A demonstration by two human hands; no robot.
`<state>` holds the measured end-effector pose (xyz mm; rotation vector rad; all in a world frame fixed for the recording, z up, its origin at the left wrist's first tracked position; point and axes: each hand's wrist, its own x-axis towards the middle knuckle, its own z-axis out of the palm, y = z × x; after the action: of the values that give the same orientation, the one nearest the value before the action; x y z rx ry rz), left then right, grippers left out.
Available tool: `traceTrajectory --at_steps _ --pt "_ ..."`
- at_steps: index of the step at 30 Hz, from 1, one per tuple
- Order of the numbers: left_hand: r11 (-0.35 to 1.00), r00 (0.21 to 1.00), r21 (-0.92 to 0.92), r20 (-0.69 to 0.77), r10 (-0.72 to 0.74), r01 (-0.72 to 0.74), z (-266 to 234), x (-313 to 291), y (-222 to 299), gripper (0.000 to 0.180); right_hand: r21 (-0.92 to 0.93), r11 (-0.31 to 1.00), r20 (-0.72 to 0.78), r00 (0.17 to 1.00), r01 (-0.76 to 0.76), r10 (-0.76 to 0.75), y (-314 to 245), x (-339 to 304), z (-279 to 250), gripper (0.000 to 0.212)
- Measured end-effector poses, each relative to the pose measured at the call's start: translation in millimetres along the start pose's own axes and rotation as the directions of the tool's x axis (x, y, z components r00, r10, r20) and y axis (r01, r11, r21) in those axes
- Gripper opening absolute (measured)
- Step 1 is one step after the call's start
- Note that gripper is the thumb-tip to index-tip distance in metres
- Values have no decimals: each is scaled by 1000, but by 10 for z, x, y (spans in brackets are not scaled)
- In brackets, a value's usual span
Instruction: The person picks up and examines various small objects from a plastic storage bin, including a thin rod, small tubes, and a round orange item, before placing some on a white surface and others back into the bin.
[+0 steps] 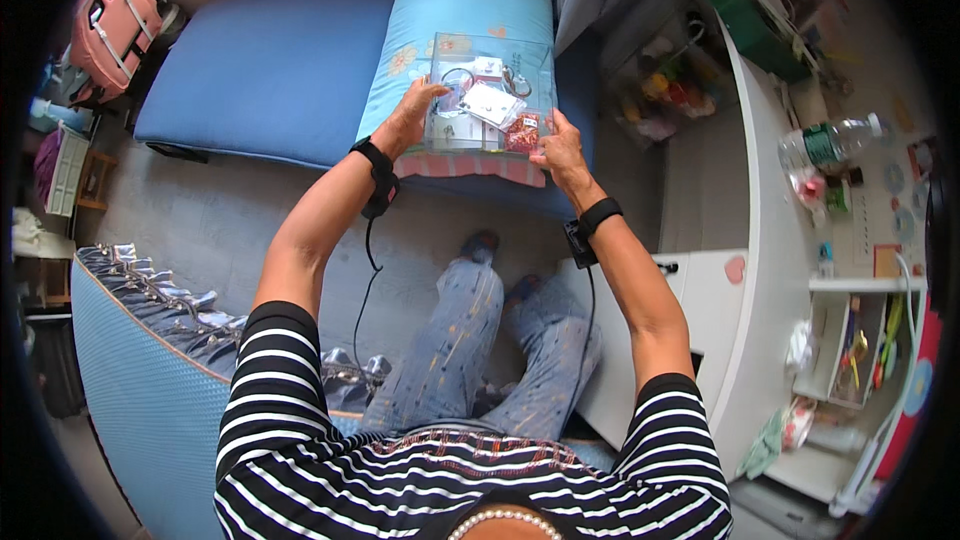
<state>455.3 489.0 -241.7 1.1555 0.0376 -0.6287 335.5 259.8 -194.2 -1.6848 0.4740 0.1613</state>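
Note:
A clear plastic box [546, 75] sits over the light blue pillow [470, 2] with both my hands at its sides. My left hand [408, 114] grips the left wall, the thumb over the edge. On the opposite side, my right hand [563, 152] grips the near right corner. Inside lie a white card [492, 103] with tiny items, a red packet [522, 132], ring-shaped bands [517, 81] and other small packets. Whether the box rests on the pillow or is lifted slightly, I cannot tell.
The pillow lies on a blue padded bed [265, 70]. At right is a white desk [745, 140] with a plastic bottle [832, 143] and clutter. A blue mat [150, 370] covers a surface at lower left. Cables hang from both wrist straps; a pink bag [118, 28] stands far left.

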Motion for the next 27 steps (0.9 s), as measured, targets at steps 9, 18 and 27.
traceTrajectory --at_steps 9,18,27 --pt "992 989 64 -99 112 -106 -332 1247 -223 62 141 985 1 995 95 -96 658 1601 48 54" --pt "825 897 497 -184 402 -267 171 1024 -416 94 -236 933 -282 899 272 -334 671 1176 -161 57" --pt "670 636 100 443 632 -736 1637 -1026 -407 31 -324 846 -152 859 424 -489 -310 -1014 -58 34"
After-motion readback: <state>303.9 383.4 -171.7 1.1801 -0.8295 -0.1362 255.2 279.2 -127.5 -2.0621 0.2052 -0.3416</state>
